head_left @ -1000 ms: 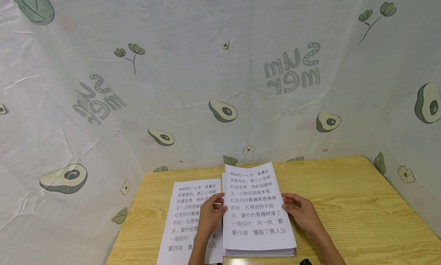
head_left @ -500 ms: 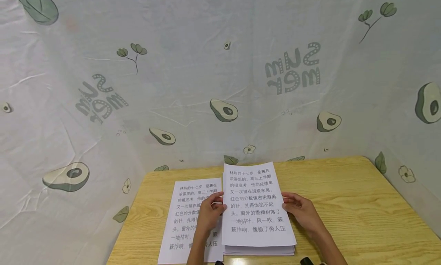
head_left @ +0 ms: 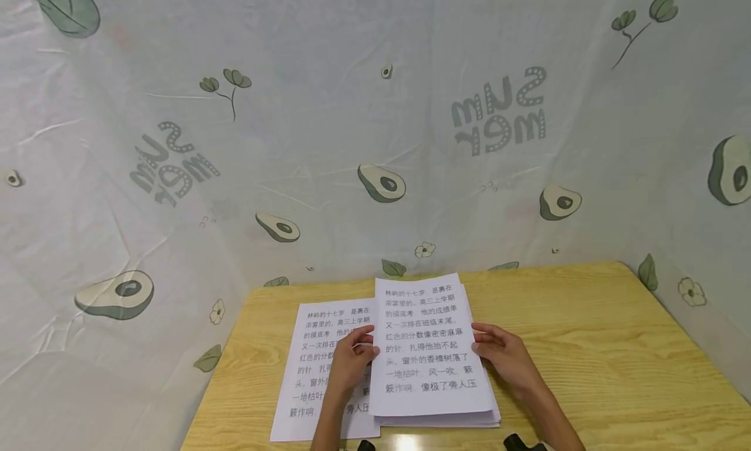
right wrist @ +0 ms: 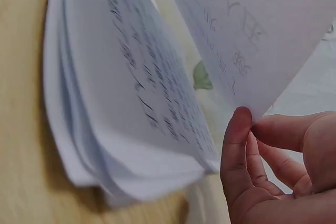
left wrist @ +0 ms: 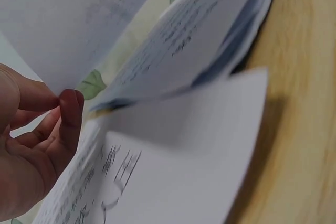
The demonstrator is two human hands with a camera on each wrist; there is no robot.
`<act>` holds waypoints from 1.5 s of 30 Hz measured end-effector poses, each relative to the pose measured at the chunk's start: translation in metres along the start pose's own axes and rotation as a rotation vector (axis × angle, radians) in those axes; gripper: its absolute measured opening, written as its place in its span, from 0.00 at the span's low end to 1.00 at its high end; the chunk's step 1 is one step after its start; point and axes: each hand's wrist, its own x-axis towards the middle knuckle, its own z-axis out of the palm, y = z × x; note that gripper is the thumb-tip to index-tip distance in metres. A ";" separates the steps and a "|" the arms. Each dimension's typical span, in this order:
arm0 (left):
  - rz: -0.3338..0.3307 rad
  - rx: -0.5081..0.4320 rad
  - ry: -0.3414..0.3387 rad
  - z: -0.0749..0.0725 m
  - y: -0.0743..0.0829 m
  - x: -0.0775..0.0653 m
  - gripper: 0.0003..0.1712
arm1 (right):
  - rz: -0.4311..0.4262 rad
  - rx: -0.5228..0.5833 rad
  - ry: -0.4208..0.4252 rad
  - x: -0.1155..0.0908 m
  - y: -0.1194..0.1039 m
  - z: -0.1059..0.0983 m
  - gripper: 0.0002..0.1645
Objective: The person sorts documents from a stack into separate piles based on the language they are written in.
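Note:
A printed sheet of paper (head_left: 422,366) is held up by both hands, one at each side edge. My left hand (head_left: 351,363) pinches its left edge between thumb and finger; the left wrist view shows the lifted sheet (left wrist: 79,19) above the papers. On the opposite edge my right hand (head_left: 509,361) pinches the same sheet, as the right wrist view confirms with its sheet corner (right wrist: 247,61). Beneath lies a stack of printed paper (right wrist: 136,103), mostly hidden from the head view. Left of it lies another printed paper (head_left: 293,379), partly covered by the left hand and forearm.
The papers lie near the front of a wood-grain table (head_left: 587,347). A pale curtain (head_left: 328,125) with avocado prints hangs behind and on both sides. Two small black objects, including the right one (head_left: 516,442), show at the bottom edge.
Both hands have shifted slightly left with the sheet, which now overlaps the left paper's edge. More of the stack's right edge shows. The camera view has tilted a little.

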 end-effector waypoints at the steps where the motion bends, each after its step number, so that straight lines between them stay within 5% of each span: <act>1: -0.004 0.016 0.008 -0.002 -0.001 0.000 0.27 | 0.001 0.000 0.000 0.000 0.001 0.002 0.33; 23: 0.000 0.167 0.080 -0.052 -0.015 -0.011 0.29 | -0.063 -0.084 0.027 -0.002 -0.006 0.069 0.27; 45: -0.064 0.268 0.191 -0.104 -0.029 -0.021 0.28 | -0.131 -0.100 -0.100 0.002 -0.002 0.125 0.30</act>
